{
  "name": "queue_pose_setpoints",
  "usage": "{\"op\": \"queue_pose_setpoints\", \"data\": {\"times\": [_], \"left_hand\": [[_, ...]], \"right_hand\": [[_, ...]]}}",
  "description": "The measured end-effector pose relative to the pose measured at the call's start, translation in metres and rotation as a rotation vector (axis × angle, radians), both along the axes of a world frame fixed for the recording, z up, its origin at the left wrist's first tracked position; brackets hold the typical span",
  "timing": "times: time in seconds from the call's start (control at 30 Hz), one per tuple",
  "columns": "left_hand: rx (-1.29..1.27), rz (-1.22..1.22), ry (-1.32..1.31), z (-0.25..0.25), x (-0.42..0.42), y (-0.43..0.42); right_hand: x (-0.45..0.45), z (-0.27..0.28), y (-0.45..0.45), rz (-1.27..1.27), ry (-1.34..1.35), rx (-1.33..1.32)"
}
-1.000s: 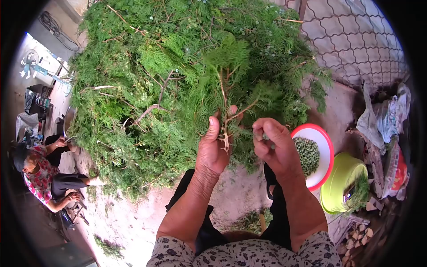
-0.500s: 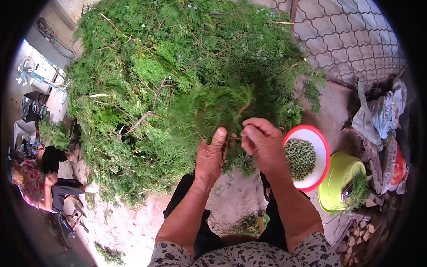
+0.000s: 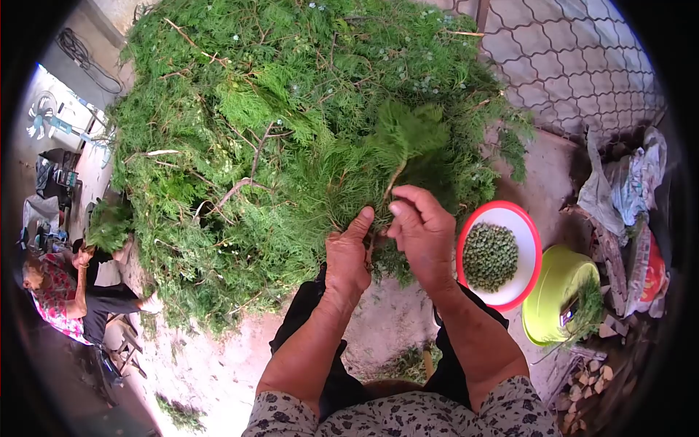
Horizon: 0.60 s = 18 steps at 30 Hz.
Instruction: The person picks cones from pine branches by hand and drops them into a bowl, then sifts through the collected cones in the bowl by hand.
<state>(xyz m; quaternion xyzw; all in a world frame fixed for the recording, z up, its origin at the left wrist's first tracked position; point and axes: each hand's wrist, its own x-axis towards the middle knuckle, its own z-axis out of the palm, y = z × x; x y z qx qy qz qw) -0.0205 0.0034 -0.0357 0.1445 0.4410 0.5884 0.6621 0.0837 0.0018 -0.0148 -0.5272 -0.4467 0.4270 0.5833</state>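
Note:
My left hand [image 3: 346, 261] is closed around the stem of a leafy evergreen branch [image 3: 335, 178], thumb pointing up. Just right of it, my right hand [image 3: 424, 239] pinches the woody stem of an evergreen sprig [image 3: 408, 138], whose green tip stands up and blurs slightly. Both hands are at the near edge of a large evergreen heap [image 3: 240, 138] with small pale cones scattered in it. Beside my right wrist sits a white bowl with a red rim [image 3: 537, 251], holding many small green cones [image 3: 490, 256].
A lime-green basin [image 3: 542, 298] with a sprig against it stands beyond the bowl. Wood pieces [image 3: 586, 382] and sacks [image 3: 633, 189] lie at right, below wire mesh [image 3: 568, 65]. At left, a seated person [image 3: 62, 291] holds greenery [image 3: 109, 226]; a fan [image 3: 45, 116] stands behind.
The sprig at my right hand has swung up and right, its tip now standing clear of the left-hand branch. My hands shifted slightly. The seated person's hands now hold greenery higher.

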Motion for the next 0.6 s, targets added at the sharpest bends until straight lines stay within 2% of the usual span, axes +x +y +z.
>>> {"op": "queue_pose_setpoints", "data": {"times": [0.07,0.13,0.17,0.2,0.27,0.33,0.4,0.43,0.47,0.53,0.6], "left_hand": [[-0.089,-0.035,-0.059,0.000,-0.007,0.003],[-0.180,-0.068,-0.117,-0.001,-0.014,0.006],[-0.154,-0.075,-0.211,-0.002,-0.017,0.008],[-0.126,-0.082,-0.305,-0.004,-0.021,0.009],[-0.087,-0.169,-0.255,-0.001,-0.025,0.013],[0.030,-0.019,-0.394,0.011,-0.019,0.015],[0.039,-0.012,-0.395,0.011,-0.019,0.016],[0.036,-0.037,-0.412,0.007,-0.021,0.016],[0.034,-0.061,-0.429,0.005,-0.022,0.015],[0.011,-0.055,-0.383,0.006,-0.024,0.010],[0.043,-0.224,-0.413,0.008,-0.027,0.007]], "right_hand": [[0.008,0.008,0.004,-0.017,-0.012,-0.032],[0.017,0.010,0.008,-0.038,0.448,-0.082],[0.024,0.007,0.010,-0.003,0.578,-0.097],[0.033,0.003,0.012,0.000,0.580,-0.098],[0.046,-0.005,0.015,0.068,0.969,-0.098],[0.044,-0.005,0.015,0.024,0.931,-0.117],[0.028,0.003,0.008,0.037,0.274,-0.359],[0.021,-0.001,0.006,0.151,0.392,-0.411],[0.015,-0.001,0.004,0.149,0.393,-0.410],[0.003,0.003,0.000,0.346,0.154,-0.259],[-0.002,0.001,-0.001,0.390,0.197,-0.289]]}}
